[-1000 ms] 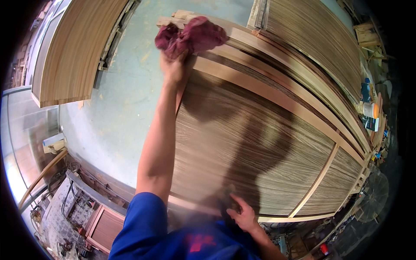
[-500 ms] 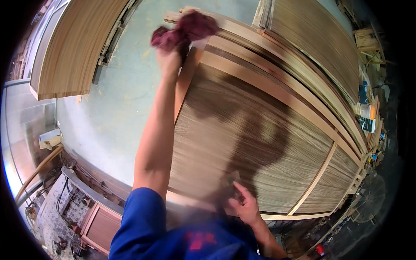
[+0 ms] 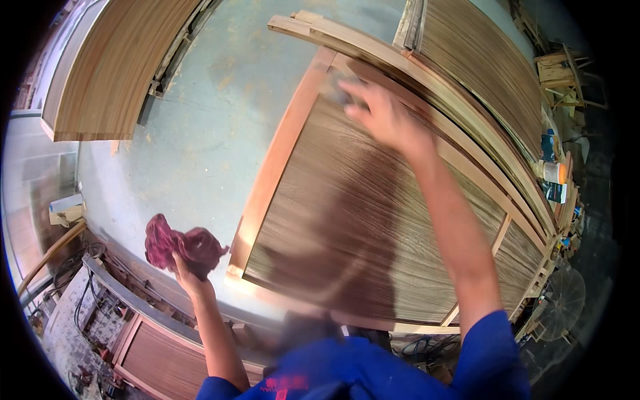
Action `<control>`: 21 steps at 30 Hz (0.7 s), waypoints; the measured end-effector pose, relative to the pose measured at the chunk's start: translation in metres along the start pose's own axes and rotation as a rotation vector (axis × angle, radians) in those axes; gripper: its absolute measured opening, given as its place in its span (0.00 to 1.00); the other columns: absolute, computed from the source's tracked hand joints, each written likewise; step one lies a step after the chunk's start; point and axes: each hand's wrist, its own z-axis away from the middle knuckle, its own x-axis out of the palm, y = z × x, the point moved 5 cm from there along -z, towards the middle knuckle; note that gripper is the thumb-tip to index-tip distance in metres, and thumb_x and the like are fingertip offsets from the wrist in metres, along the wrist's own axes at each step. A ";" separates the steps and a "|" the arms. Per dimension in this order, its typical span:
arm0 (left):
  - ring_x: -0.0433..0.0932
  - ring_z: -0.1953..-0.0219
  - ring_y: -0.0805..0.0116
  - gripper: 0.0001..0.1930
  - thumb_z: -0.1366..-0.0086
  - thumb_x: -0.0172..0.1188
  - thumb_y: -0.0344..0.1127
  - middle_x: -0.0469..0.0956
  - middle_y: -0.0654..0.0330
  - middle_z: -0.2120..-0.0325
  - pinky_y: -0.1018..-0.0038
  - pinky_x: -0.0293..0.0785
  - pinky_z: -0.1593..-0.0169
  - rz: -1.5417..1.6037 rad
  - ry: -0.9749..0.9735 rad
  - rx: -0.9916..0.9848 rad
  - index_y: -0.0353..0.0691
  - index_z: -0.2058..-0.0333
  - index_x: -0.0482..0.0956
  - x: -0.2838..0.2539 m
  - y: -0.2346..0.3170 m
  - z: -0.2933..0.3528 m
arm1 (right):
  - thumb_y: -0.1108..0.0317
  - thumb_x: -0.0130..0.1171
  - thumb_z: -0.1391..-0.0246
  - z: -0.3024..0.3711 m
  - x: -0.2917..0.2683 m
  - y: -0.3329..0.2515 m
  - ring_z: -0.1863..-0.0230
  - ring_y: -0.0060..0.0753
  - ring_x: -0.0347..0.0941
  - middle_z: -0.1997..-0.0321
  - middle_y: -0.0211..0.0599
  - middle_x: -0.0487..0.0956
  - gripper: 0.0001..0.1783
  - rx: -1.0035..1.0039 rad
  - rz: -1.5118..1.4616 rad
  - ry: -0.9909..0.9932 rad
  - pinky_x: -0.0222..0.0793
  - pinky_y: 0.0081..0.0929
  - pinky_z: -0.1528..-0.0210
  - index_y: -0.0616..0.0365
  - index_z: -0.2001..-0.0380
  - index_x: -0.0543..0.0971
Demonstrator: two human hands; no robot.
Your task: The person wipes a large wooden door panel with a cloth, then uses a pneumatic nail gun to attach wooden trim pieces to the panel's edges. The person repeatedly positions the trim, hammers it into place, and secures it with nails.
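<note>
Cloth (image 3: 195, 245) — dark red, crumpled, loosely bunched

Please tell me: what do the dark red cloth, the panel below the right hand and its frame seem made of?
Cloth: soft fabric, shown by its crumpled folds.
Panel: wood or veneer, low sheen, with streaky grain.
Frame: probably smooth wood, perhaps unvarnished, given its plain, pale brown surface.
</note>
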 end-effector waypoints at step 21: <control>0.74 0.34 0.54 0.35 0.24 0.62 0.42 0.72 0.49 0.34 0.57 0.71 0.31 0.048 -0.310 0.151 0.33 0.27 0.59 -0.025 0.026 0.199 | 0.53 0.62 0.32 0.142 0.015 -0.038 0.32 0.49 0.74 0.30 0.46 0.77 0.33 -0.013 0.038 -0.384 0.71 0.44 0.29 0.44 0.27 0.70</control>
